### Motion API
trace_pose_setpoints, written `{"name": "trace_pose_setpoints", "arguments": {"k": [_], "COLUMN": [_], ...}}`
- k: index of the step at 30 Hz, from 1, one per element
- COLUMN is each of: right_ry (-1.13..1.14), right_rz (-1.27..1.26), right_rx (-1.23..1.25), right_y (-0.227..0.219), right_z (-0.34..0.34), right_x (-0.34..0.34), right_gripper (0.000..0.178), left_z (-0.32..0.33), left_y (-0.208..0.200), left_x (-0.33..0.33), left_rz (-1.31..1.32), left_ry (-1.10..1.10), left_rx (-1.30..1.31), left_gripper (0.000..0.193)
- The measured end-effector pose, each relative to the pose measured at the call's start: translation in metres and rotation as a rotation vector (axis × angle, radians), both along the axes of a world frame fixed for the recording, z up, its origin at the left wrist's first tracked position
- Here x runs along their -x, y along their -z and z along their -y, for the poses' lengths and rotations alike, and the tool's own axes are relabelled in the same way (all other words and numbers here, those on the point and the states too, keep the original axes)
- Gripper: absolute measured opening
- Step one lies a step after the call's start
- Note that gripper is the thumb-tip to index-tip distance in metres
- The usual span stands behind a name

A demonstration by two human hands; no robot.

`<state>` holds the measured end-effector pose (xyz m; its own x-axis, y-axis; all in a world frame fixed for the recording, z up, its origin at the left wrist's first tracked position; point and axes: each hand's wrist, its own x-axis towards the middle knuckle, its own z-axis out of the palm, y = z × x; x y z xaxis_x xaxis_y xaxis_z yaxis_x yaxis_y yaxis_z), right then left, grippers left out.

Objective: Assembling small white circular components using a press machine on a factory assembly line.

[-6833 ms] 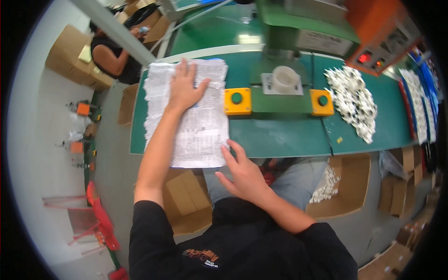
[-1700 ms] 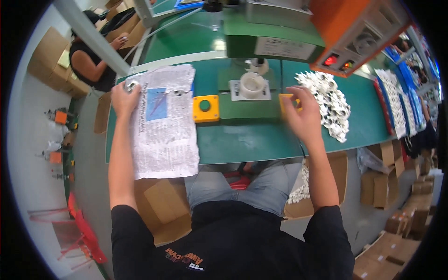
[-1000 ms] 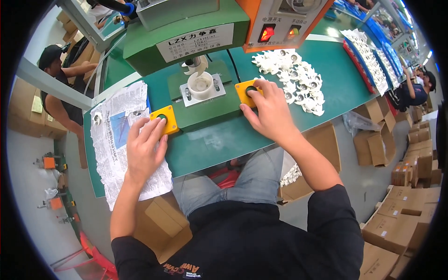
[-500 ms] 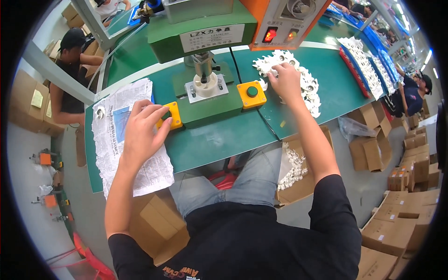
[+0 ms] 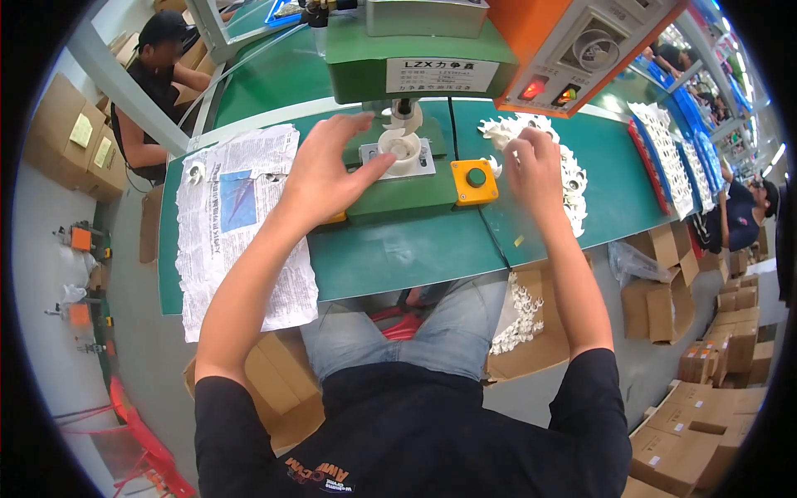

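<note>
My left hand [image 5: 330, 170] reaches in at the press, thumb and fingers spread apart. Its thumb tip is at the rim of a white plastic cup-shaped holder [image 5: 400, 151] on the press's metal plate. Just above that holder, a white plastic piece [image 5: 404, 123] shows at the press ram [image 5: 404, 108]. My right hand [image 5: 535, 170] is over the near left side of a pile of white, curved-pronged plastic parts [image 5: 573, 183], fingers bent together. Whatever those fingers hold, if anything, is hidden. Between this hand and the press sits a yellow box with a green push button [image 5: 476, 177].
A newspaper [image 5: 241, 249] with one white part [image 5: 195, 173] lies at left. The orange control box [image 5: 573, 58] stands behind right. Trays of white parts [image 5: 664, 162] are far right. An open carton of parts [image 5: 531, 332] stands below the table edge. Another person [image 5: 154, 91] sits at left.
My left hand has moved from the left push button to the holder under the ram. The ram has risen out of the holder. My right hand has drawn back slightly from the pile.
</note>
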<state>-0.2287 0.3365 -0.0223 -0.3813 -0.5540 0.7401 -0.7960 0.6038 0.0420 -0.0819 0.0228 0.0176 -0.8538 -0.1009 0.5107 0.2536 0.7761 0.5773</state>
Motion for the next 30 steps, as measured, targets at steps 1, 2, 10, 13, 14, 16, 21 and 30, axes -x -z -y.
{"name": "trace_pose_setpoints", "arguments": {"k": [1, 2, 10, 13, 14, 16, 21, 30], "right_ry": [-0.056, -0.083, -0.311, -0.361, -0.373, -0.365, -0.353, -0.339], "right_rz": [-0.029, -0.072, -0.166, -0.226, -0.285, -0.368, -0.384, -0.484], "right_rx": [-0.007, -0.001, -0.067, -0.124, -0.149, -0.204, -0.204, -0.163], "right_y": [-0.007, -0.014, -0.047, -0.051, -0.055, -0.064, -0.064, -0.066], "right_z": [0.002, 0.009, 0.046, 0.069, 0.076, 0.088, 0.097, 0.101], "right_x": [-0.008, -0.018, -0.042, -0.033, -0.031, -0.031, -0.027, -0.028], "right_gripper": [0.023, 0.028, 0.033, 0.031, 0.03, 0.027, 0.038, 0.029], "left_z": [-0.006, -0.014, -0.019, -0.004, 0.005, 0.027, 0.086, 0.173], "left_y": [-0.002, -0.007, -0.017, -0.006, -0.007, -0.015, -0.017, -0.001], "left_x": [0.007, 0.012, 0.028, 0.016, 0.011, -0.004, -0.046, -0.085], "left_rz": [0.037, 0.032, 0.075, 0.022, -0.002, 0.025, 0.115, 0.196], "left_ry": [0.017, 0.009, -0.04, -0.101, -0.105, -0.143, -0.316, -0.537], "left_rx": [-0.092, -0.1, -0.06, 0.152, 0.178, 0.219, 0.206, 0.162], "left_gripper": [0.064, 0.064, 0.052, 0.051, 0.05, 0.049, 0.049, 0.054]}}
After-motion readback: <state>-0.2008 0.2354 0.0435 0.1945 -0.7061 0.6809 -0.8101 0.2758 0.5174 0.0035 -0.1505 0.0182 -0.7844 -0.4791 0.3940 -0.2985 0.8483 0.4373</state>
